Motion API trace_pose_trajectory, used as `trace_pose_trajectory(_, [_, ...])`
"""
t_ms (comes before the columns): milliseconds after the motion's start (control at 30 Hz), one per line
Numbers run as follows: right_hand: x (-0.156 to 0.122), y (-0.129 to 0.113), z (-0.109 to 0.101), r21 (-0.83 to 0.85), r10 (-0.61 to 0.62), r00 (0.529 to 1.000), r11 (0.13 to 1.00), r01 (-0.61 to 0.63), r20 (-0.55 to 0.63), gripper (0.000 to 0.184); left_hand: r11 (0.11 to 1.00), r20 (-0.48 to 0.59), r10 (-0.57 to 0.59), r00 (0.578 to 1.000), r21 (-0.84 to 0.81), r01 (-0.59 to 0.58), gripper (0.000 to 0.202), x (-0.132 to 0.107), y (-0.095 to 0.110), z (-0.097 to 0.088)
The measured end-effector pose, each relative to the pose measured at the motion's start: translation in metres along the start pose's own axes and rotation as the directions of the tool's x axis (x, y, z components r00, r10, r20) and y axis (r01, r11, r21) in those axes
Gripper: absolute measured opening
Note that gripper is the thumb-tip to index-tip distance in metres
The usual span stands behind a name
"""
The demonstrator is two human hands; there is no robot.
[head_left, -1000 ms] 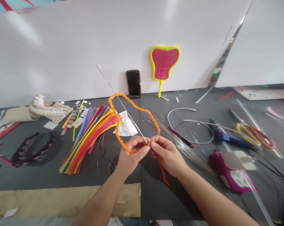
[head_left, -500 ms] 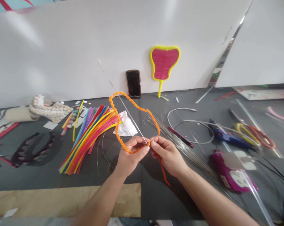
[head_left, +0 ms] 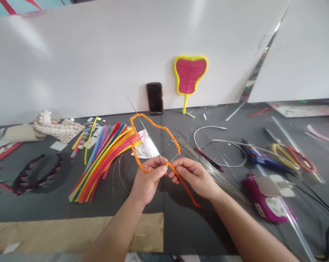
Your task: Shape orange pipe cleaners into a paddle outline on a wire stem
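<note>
My left hand (head_left: 147, 180) pinches the bottom of an orange pipe-cleaner loop (head_left: 153, 127) wound around thin wire. My right hand (head_left: 197, 176) pinches the same orange pipe cleaner where its loose tail (head_left: 186, 187) runs down to the right over the grey table. A thin bare wire end (head_left: 134, 109) sticks up from between my hands toward the back wall. Both hands hover just above the table in front of me.
A fan of coloured pipe cleaners (head_left: 104, 156) lies left of my hands. A bundle of thin wires (head_left: 208, 163), a blue glue gun (head_left: 262, 160), scissors (head_left: 292, 154) and a magenta power strip (head_left: 265, 202) lie right. A phone (head_left: 155, 98) and a pink-yellow fan (head_left: 190, 74) lean on the white wall.
The orange loop has tipped lower and narrowed. The bare wire end has dropped. My right hand has slid along the tail, which now points out to the right.
</note>
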State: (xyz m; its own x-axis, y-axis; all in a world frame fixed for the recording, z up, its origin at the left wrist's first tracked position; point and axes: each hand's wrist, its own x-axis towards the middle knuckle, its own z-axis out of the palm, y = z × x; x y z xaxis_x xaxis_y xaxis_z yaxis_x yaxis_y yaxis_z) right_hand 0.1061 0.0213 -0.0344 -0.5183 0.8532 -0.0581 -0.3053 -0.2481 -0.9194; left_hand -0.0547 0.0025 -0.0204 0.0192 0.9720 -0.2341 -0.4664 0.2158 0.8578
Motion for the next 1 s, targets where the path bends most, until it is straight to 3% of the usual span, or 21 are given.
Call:
trace_pose_trajectory(100, [0.001,0.000,-0.002,-0.065,-0.044,0.999,0.997,0.046,0.020,0.017,1.000,0.000,-0.001,1.000,-0.006,0.001,0.016,0.000,0.000,0.000])
trace_pose_trajectory(233, [0.002,0.003,-0.002,-0.241,-0.205,0.979,0.951,0.193,-0.023,0.015,1.000,0.003,0.002,1.000,-0.016,-0.002,0.016,0.000,0.000,0.000])
trace_pose_trajectory(367, [0.000,0.005,-0.001,-0.527,-0.395,0.919,0.780,0.337,0.003,0.019,0.998,0.069,-0.037,0.997,-0.042,0.040,0.014,-0.001,0.000,-0.001])
trace_pose_trajectory(567, [-0.003,0.006,-0.001,-0.647,-0.545,0.832,0.600,0.470,0.100,0.030,0.999,0.084,-0.038,0.996,-0.033,0.041,0.013,-0.002,0.000,-0.001])
trace_pose_trajectory(833, [-0.002,0.005,-0.012,-0.830,-0.707,0.695,0.302,0.468,0.134,0.036,0.996,0.036,-0.010,0.999,0.089,0.007,0.017,-0.002,-0.004,-0.001])
trace_pose_trajectory(1000, [0.000,0.000,-0.016,-0.915,-0.796,0.591,0.131,0.382,0.133,0.023,0.986,0.021,0.020,1.000,0.166,-0.023,0.015,-0.002,-0.008,-0.004])
